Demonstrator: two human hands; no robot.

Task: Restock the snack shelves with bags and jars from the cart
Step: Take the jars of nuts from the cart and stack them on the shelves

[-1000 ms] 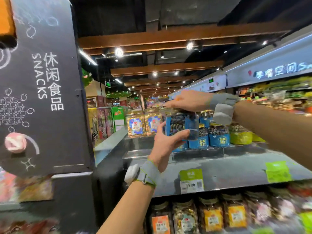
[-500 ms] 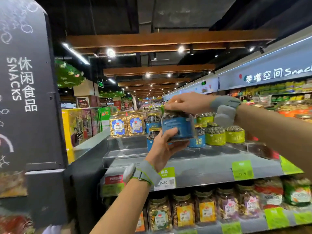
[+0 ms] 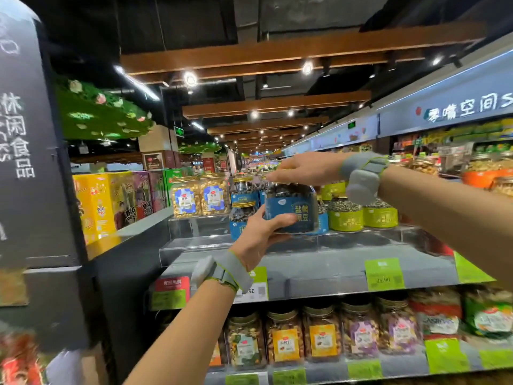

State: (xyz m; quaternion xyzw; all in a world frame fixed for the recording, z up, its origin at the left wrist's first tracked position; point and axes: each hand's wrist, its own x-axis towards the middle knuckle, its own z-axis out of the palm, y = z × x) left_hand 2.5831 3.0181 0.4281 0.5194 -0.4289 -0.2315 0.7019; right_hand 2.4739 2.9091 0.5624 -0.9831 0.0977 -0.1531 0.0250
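A clear jar with a blue label (image 3: 294, 211), full of dark beans, is held over the clear step riser (image 3: 238, 243) of the top shelf. My left hand (image 3: 262, 233) grips its lower left side from below. My right hand (image 3: 304, 169) holds the jar's top, fingers curled over the lid. Behind the jar stand more blue-label jars (image 3: 243, 200), partly hidden by it. The cart is out of view.
Yellow-nut jars (image 3: 198, 197) stand left of the blue ones, green-label jars (image 3: 361, 215) to the right. The grey shelf front (image 3: 319, 276) carries green price tags. Mixed-nut jars (image 3: 283, 337) fill the shelf below. A dark signboard column (image 3: 30, 151) stands at the left.
The view has swung left and down a little. The jar stays in both hands and has shifted slightly right, its label now facing me more squarely.
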